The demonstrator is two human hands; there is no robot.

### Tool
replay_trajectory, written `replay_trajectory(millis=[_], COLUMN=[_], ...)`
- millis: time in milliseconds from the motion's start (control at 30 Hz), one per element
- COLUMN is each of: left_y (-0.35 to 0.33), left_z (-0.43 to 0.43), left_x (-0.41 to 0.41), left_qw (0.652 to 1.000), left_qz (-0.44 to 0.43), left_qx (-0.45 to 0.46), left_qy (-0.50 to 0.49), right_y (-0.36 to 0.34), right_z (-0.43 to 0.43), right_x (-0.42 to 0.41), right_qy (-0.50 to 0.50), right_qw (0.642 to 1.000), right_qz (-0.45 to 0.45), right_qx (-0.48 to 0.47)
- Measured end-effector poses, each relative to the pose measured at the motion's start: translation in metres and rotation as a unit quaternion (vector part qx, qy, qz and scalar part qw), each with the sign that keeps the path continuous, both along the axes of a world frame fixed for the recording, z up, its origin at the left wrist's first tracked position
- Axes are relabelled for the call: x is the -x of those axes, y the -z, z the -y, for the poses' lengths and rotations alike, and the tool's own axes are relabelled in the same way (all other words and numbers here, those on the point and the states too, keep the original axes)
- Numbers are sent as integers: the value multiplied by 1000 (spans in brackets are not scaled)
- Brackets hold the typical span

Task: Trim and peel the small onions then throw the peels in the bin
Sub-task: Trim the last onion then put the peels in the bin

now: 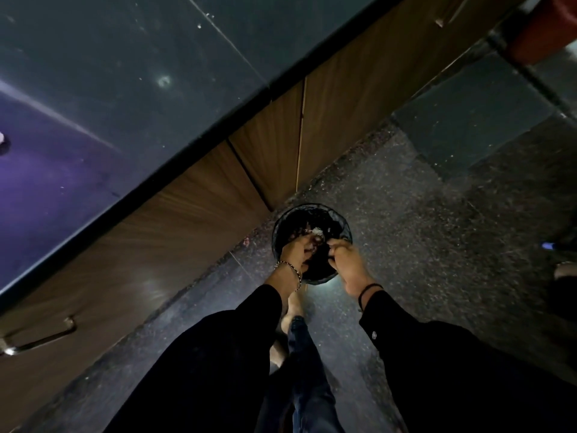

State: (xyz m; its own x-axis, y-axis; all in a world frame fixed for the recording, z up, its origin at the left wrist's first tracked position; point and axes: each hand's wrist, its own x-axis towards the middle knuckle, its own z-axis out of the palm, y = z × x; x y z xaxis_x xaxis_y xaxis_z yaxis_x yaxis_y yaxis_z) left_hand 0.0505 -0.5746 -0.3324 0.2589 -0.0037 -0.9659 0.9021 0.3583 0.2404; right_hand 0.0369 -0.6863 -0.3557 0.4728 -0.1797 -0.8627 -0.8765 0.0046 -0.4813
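A round black bin (pixel 340 228) with a dark liner stands on the floor against the cabinet base. Both my hands hang over its mouth. My left hand (pixel 296 253), with a bead bracelet at the wrist, points its fingers down into the bin, and pale onion peels (pixel 317 231) show at its fingertips. My right hand (pixel 346 264) is just right of it over the near rim, fingers curled toward the left palm. Whether it holds anything is hidden. No onions are in view.
The dark stone counter (pixel 125 73) fills the upper left, with wooden cabinet doors (pixel 193 210) and a metal handle (pixel 37 339) below it. The speckled floor (pixel 421 214) spreads right. My legs and a bare foot (pixel 292 314) are below the bin. A red object (pixel 546 29) sits top right.
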Motion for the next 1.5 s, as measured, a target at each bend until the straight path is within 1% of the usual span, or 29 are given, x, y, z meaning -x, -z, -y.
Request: replay_trajectory(millis=[100,167,233,267,333,433,600,700,800,967,1067,1200,1300,1367,1400,1500], left_y=[-6,-4,-8,-9,-20,-51,-107,-148,-192,-257,-288,-317,-318,-314,-313,-306], left_z=[-2,-3,-7,-9,-12,-12,-17,-34,-61,-107,-136,-177,-212,-238,-251,-282], left_x=[2,8,12,14,17,19,18,17,14,9,8,14,21,27,29,31], left_qw=[999,996,992,991,990,988,981,973,957,940,921,884,860,839,826,774], left_qz=[36,66,77,84,90,90,128,166,213,273,309,338,345,341,337,335], left_qx=[-17,-53,-88,-88,-58,-49,-91,-106,-138,-181,-229,-322,-375,-423,-452,-534], left_qy=[3,13,44,61,92,114,117,123,139,95,58,21,6,8,14,56], right_y=[-1,-4,-12,-18,-29,-52,-109,-151,-191,-261,-291,-318,-327,-328,-328,-328], right_z=[-1,-4,-6,-7,-7,-13,-26,-38,-56,-94,-119,-156,-189,-214,-227,-258], right_x=[3,8,12,14,16,18,17,12,3,-13,-27,-47,-60,-69,-75,-89], right_qy=[10,25,42,45,48,59,53,69,56,-3,-40,-129,-222,-290,-331,-454], right_qw=[1000,999,998,998,997,995,992,987,981,963,951,939,920,898,880,803], right_qz=[21,29,43,48,61,70,103,130,157,217,244,269,294,316,333,386], right_qx=[4,1,-8,-14,-26,-37,-43,-71,-99,-158,-185,-172,-131,-100,-77,15])
